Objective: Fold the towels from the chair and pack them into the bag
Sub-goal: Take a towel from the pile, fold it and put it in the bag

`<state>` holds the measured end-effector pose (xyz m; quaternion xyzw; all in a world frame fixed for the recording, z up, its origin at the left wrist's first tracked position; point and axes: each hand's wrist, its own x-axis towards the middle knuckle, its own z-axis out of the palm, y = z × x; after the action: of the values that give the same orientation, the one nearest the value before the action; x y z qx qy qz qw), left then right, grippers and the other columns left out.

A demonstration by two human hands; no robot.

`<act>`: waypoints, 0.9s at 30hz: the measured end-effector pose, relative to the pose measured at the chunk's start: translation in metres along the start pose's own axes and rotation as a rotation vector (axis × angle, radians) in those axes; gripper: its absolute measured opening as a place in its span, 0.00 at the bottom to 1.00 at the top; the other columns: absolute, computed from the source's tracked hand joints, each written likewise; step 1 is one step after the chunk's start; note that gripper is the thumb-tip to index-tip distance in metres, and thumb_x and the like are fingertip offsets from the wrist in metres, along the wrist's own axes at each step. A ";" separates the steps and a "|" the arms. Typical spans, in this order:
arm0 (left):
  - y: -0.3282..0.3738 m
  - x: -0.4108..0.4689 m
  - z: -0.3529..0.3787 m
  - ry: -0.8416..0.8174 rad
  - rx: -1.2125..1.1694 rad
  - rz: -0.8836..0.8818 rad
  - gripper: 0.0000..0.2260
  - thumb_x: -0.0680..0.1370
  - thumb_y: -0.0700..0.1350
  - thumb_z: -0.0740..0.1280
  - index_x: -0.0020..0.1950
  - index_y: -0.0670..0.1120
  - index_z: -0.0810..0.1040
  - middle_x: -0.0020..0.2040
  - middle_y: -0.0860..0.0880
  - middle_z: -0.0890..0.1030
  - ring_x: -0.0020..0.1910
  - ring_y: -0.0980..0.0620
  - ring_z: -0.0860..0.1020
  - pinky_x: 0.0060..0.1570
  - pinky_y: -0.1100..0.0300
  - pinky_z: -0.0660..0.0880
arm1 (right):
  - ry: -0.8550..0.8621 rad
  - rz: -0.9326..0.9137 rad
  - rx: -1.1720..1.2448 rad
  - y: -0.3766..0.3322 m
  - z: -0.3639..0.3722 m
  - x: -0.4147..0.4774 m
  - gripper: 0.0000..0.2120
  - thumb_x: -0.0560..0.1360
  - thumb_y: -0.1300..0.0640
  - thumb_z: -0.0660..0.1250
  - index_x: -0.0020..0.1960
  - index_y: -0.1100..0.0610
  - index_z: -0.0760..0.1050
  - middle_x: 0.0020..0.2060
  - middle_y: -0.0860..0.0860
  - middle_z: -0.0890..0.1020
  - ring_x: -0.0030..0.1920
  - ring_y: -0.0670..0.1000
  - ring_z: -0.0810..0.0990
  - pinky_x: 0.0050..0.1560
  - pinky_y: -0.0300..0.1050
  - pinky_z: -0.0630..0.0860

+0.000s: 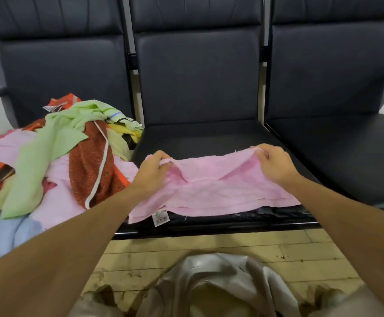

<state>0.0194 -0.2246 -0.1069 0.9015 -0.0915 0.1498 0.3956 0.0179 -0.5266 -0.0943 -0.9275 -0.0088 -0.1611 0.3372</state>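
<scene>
A pink towel (211, 191) lies spread over the front of the middle black chair seat (200, 136), with a white barcode tag (161, 218) hanging at its near edge. My left hand (152, 172) pinches the towel's far left corner. My right hand (274, 163) pinches the far right corner, and the far edge is lifted off the seat between them. A heap of unfolded towels (67, 154) in green, rust brown, pink, orange and yellow covers the left chair. An open silvery beige bag (211, 282) sits on the floor right below me.
The right chair seat (346, 156) holds nothing. Tall black backrests (198, 72) stand behind all three seats. A light blue cloth (3, 236) hangs at the lower left. Yellowish tiled floor (232, 248) runs between the chairs and the bag.
</scene>
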 end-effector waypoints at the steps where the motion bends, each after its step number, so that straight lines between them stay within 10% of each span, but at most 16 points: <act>1: 0.005 -0.001 -0.008 0.046 -0.048 -0.003 0.05 0.80 0.38 0.61 0.48 0.45 0.74 0.46 0.50 0.78 0.46 0.53 0.75 0.41 0.70 0.69 | 0.052 0.040 0.099 -0.002 -0.006 -0.002 0.14 0.82 0.59 0.55 0.58 0.60 0.78 0.52 0.55 0.81 0.53 0.55 0.77 0.52 0.45 0.72; 14: 0.023 -0.054 -0.079 -0.068 -0.280 -0.192 0.03 0.75 0.36 0.65 0.44 0.38 0.78 0.46 0.36 0.81 0.49 0.38 0.81 0.56 0.43 0.77 | -0.002 0.068 0.097 -0.002 -0.061 -0.052 0.13 0.80 0.57 0.59 0.44 0.59 0.81 0.42 0.55 0.84 0.48 0.56 0.82 0.57 0.55 0.77; 20: 0.015 -0.068 -0.087 -0.359 -0.199 -0.245 0.08 0.77 0.37 0.65 0.44 0.38 0.84 0.44 0.48 0.85 0.48 0.52 0.80 0.49 0.66 0.75 | -0.203 0.148 -0.103 0.003 -0.059 -0.062 0.24 0.80 0.48 0.60 0.37 0.65 0.77 0.35 0.59 0.81 0.38 0.54 0.77 0.42 0.47 0.72; 27: 0.008 -0.053 -0.070 -0.120 0.320 -0.256 0.07 0.77 0.38 0.65 0.53 0.41 0.81 0.54 0.43 0.81 0.49 0.47 0.77 0.47 0.61 0.70 | -0.165 0.252 -0.282 0.000 -0.047 -0.051 0.11 0.76 0.61 0.61 0.37 0.60 0.77 0.38 0.55 0.80 0.40 0.55 0.78 0.43 0.46 0.76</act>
<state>-0.0462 -0.1754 -0.0746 0.9644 0.0253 0.0568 0.2569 -0.0441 -0.5515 -0.0761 -0.9693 0.1022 -0.0408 0.2199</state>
